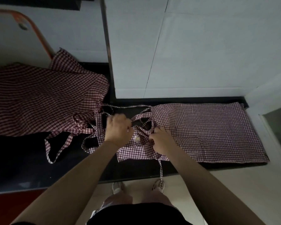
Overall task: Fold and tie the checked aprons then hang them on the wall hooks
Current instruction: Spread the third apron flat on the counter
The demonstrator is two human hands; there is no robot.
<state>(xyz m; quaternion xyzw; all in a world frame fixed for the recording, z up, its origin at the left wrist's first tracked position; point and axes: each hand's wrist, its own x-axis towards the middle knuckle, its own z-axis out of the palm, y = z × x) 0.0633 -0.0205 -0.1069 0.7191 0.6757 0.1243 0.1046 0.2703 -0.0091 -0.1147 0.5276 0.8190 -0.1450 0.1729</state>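
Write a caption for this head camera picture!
Both hands, left and right, gather the straps of a checked apron on a dark counter.

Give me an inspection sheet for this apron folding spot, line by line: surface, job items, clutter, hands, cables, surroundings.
Surface: dark glossy counter, mostly covered by cloth.
Job's things: folded maroon-and-white checked apron lying flat on the right, small daisy motif near its top; second checked apron spread loosely on the left; checked straps tangled between them, one strap hanging over the front edge.
Clutter: nothing seen.
Grippers: left hand closed in a grip on straps; right hand pinching the folded apron's top edge.
Cables: nothing seen.
Surroundings: pale tiled wall; orange-rimmed board leaning at left; no wall hooks visible.
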